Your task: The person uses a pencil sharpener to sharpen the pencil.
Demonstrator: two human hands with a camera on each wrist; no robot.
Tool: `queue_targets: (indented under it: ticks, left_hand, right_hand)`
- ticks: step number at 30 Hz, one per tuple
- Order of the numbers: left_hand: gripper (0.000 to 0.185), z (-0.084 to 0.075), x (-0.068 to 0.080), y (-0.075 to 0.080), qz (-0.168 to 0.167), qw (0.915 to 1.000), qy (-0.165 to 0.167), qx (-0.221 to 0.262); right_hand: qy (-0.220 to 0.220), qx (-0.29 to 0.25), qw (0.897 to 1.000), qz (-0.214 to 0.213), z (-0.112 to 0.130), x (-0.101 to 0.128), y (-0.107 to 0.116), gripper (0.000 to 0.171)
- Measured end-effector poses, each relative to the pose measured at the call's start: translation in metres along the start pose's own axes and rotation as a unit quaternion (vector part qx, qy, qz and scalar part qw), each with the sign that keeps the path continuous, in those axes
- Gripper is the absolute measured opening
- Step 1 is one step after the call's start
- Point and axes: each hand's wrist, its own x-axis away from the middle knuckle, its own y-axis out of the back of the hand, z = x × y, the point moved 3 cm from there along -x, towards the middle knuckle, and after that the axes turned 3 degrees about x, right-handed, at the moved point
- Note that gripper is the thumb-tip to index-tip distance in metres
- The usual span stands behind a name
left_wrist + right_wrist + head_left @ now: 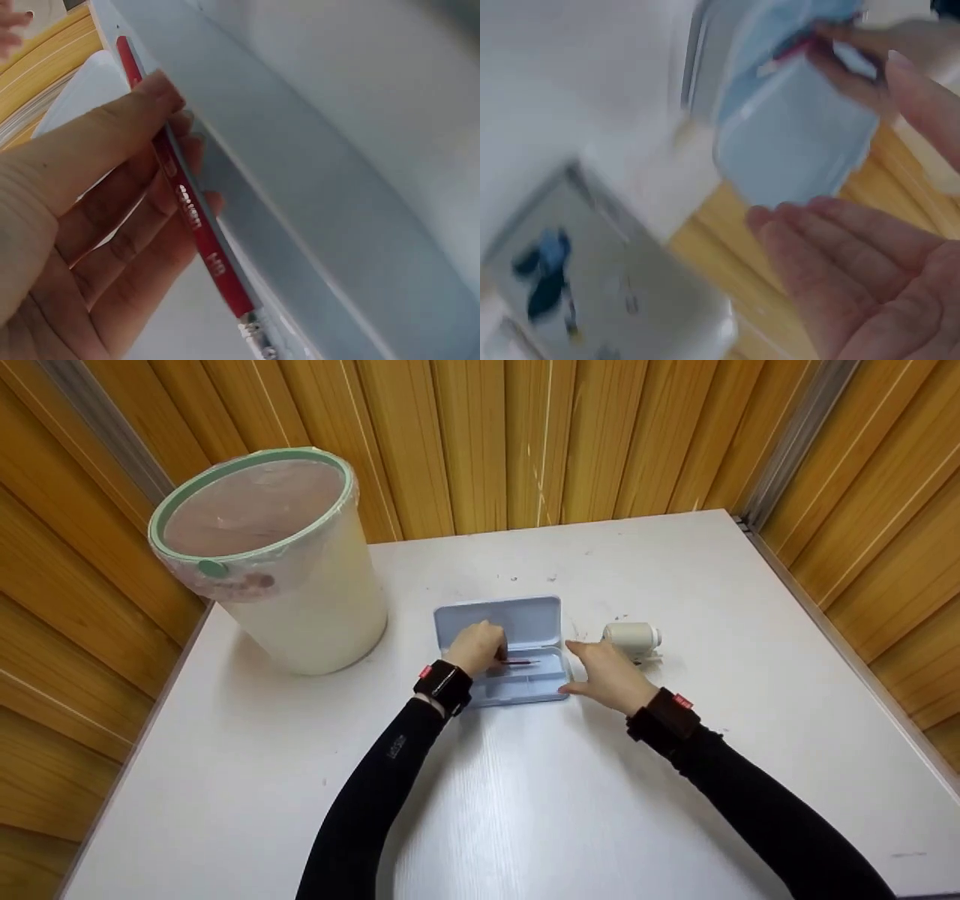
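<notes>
Left hand (476, 647) fingers pinched on red pencil (196, 217), inside open blue case (525, 624). Right hand (611, 675) fingers spread loose at case's 3 o'clock edge. White bucket (315, 607) over at 10 o'clock.

left hand (475, 647): fingers curled, pinching | right hand (611, 676): fingers straight, relaxed

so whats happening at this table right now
A person works at an open light-blue pencil case on a white table. Their left hand pinches a red pencil at the case's edge. The right hand rests open against the case's right side. A small white sharpener-like object and a lined bin stand nearby.
</notes>
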Motion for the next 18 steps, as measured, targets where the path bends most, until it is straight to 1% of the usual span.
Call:
queue_targets:
  ticks: [3, 5, 8, 12, 16, 18]
  left_hand:
    - [0.015, 0.001, 0.000, -0.001, 0.003, 1.0000, 0.004, -0.002]
    - [0.016, 0.002, 0.001, -0.003, 0.004, 1.0000, 0.003, 0.000]
    - [0.016, 0.003, 0.002, -0.005, 0.002, 1.0000, -0.005, 0.005]
    - [0.014, 0.002, 0.005, -0.006, -0.002, 0.9999, -0.011, 0.009]
    - [0.014, 0.005, 0.008, -0.005, -0.002, 0.9997, -0.005, 0.023]
    - [0.014, 0.007, 0.011, -0.004, 0.000, 0.9995, -0.001, 0.033]
  right_hand:
    - [-0.024, 0.018, 0.999, 0.012, 0.000, -0.004, -0.016, 0.061]
    - [-0.034, 0.016, 0.999, 0.019, -0.001, -0.007, -0.025, 0.055]
    - [-0.045, 0.002, 0.998, 0.035, -0.002, -0.011, -0.034, 0.055]
    - [-0.066, -0.008, 0.997, 0.046, 0.001, -0.013, -0.037, 0.056]
    - [-0.081, -0.010, 0.996, 0.044, 0.006, -0.015, -0.036, 0.047]
    - [-0.078, -0.009, 0.996, 0.041, 0.008, -0.017, -0.036, 0.045]
